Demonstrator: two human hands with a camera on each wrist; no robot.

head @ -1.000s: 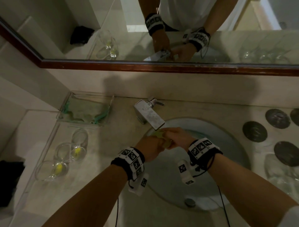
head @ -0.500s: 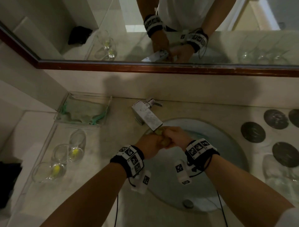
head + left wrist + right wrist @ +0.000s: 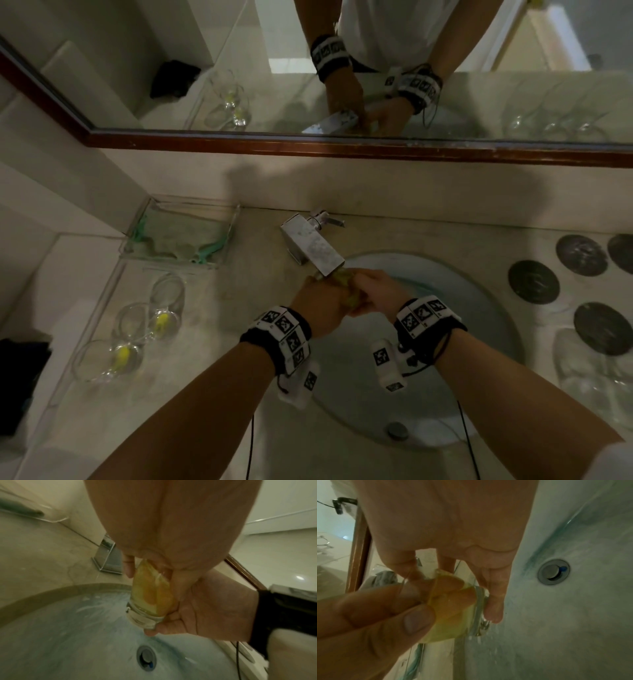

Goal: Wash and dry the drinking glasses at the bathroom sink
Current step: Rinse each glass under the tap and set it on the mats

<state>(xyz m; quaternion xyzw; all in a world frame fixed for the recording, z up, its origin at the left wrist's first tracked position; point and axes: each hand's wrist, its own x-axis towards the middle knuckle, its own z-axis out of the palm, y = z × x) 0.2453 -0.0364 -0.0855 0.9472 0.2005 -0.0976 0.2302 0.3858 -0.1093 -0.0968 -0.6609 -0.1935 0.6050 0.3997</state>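
A drinking glass (image 3: 150,595), yellow inside, was held tilted over the sink (image 3: 479,308) just under the faucet (image 3: 313,248), likely so rinse water would drain into the basin. The left hand (image 3: 320,301) wrapped its grip around the glass wall, thumb curled across it. The right hand (image 3: 375,296) curled its grip around the thick base. More glasses (image 3: 137,329) lay waiting on the counter (image 3: 239,281) to the left.

Both forearms reach forward and meet under the tap, each wrist wearing a black band. The left hand (image 3: 320,301) and the right hand (image 3: 380,296) press together, fingers of both curled round one glass (image 3: 150,595) between them.
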